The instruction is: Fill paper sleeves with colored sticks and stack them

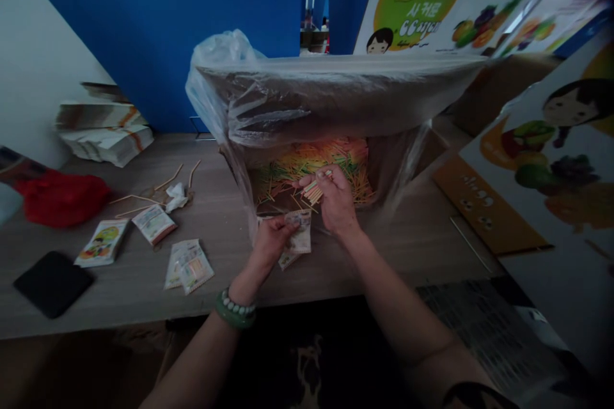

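Observation:
My right hand (336, 201) is closed around a bundle of thin coloured sticks (314, 192), at the front opening of a box lined with clear plastic (336, 99). Many loose sticks (297, 163) in yellow, green and orange lie inside that box. Just left of it, my left hand (273, 236) pinches a small printed packet (300, 233) held upright. Another packet (288, 261) shows partly beneath it. On the table to the left lie two overlapping packets (194, 267), and sticks show through the front one.
Farther left are stacks of flat packets (102, 244) (154, 225), a black pad (54, 284), a red bag (64, 198) and several bent sticks (139, 199). Bundled cartons (103, 134) stand at the back left. Large printed boxes (542, 166) flank the right side.

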`<state>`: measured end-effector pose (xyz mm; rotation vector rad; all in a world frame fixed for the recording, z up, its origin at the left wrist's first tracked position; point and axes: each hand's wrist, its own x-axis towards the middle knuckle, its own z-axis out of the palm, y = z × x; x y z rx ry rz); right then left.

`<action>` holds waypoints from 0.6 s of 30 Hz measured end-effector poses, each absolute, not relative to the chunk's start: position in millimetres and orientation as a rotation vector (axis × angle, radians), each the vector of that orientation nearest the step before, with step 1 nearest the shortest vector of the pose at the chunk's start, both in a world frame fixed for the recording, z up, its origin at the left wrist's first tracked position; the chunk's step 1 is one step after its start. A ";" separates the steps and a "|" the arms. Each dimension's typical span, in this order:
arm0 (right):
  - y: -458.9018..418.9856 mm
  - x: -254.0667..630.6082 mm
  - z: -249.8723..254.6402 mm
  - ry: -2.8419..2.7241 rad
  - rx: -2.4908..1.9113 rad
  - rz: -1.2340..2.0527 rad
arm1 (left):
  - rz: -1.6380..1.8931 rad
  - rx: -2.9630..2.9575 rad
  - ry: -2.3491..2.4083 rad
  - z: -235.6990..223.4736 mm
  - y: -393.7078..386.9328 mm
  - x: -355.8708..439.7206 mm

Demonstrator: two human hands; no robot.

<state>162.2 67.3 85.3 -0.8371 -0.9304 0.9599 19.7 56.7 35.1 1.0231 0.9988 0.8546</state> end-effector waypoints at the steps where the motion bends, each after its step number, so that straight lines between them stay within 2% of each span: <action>1: 64.7 158.1 86.7 -0.941 -0.836 0.938 | 0.868 1.021 1.019 36.5 54.2 18.2; 11: 47.2 127.8 99.0 -1.059 -0.712 0.810 | 0.915 1.156 0.968 48.4 42.6 10.3; 18: 41.9 126.9 83.7 -1.075 -0.808 0.911 | 0.925 1.148 0.926 49.9 43.7 5.1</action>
